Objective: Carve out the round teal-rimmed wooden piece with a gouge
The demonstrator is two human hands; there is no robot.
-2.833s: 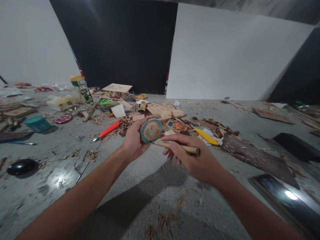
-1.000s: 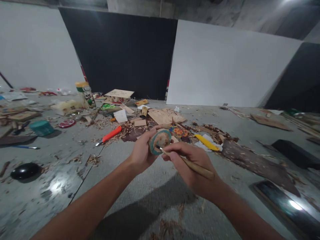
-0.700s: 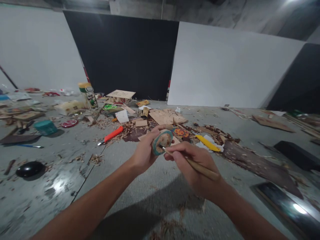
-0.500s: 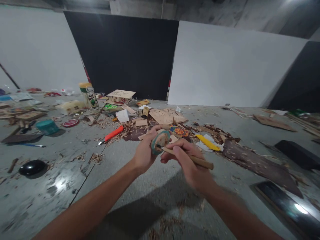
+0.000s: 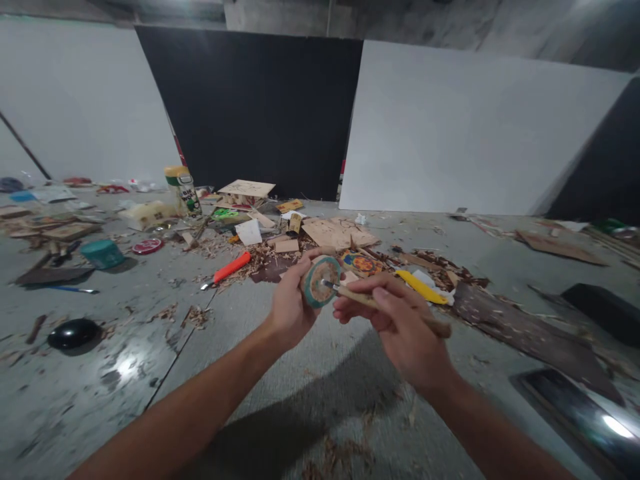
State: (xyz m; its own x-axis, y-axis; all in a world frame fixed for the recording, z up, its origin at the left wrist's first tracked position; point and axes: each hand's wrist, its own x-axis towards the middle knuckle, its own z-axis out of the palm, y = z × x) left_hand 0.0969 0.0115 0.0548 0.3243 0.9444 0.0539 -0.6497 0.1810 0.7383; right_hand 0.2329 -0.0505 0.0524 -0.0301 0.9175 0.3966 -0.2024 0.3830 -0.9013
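Observation:
My left hand [image 5: 293, 303] is closed around a round disc [image 5: 315, 277] with a teal rim and a brown, worn-looking middle, its face tilted toward me. In my right hand [image 5: 400, 320] is a slim tool with a wooden handle [image 5: 363, 297] and a short metal tip, held like a pen. The tip is at the disc's face; whether it touches cannot be made out. Just behind the hands lies a round piece with a colourful painted pattern [image 5: 361, 263]. A yellow cutter knife [image 5: 423, 288] rests to the right of it.
An orange cutter knife [image 5: 233, 267] lies left of my hands among wood shavings. Farther left are a teal tub [image 5: 103, 254], a red lid [image 5: 147, 246] and a black rounded object [image 5: 73, 333]. A jar [image 5: 183, 192] stands behind. A phone [image 5: 575, 407] lies at right.
The disc has turned to show more of its face. My right hand has shifted slightly right with the tool. The view has moved a little.

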